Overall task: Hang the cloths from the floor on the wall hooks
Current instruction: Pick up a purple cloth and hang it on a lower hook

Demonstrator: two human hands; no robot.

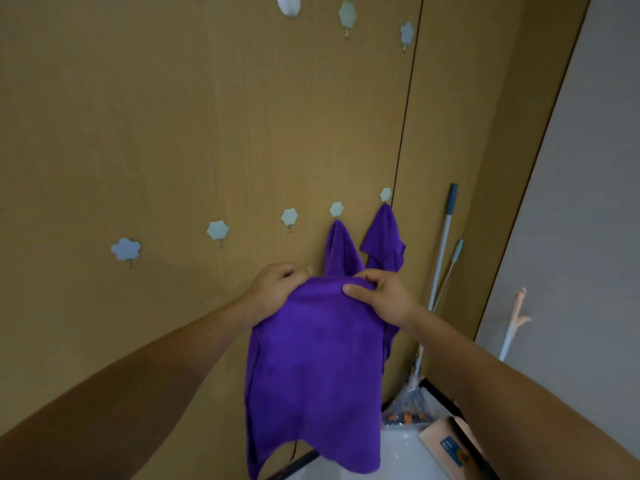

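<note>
Wall (173, 133) is faced close up. Cloth (311, 358) is held before it, long axis vertical, top edge up, rest hanging floorward. Two hung cloths (341, 252) are seen just behind, peaks pointing up. Top edge is pinched by left hand (273, 289) and right hand (388, 299), fingers curled on it. Hooks (289, 217) are lined up just above.

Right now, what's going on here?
A person stands at a wooden wall panel and holds a purple cloth up by its top edge, with the left grip and right grip both pinching it. A second purple cloth and a third purple cloth already hang on the two rightmost hooks of the lower row. The hexagonal hook just left of them is bare. The held cloth is not yet on a hook.
</note>
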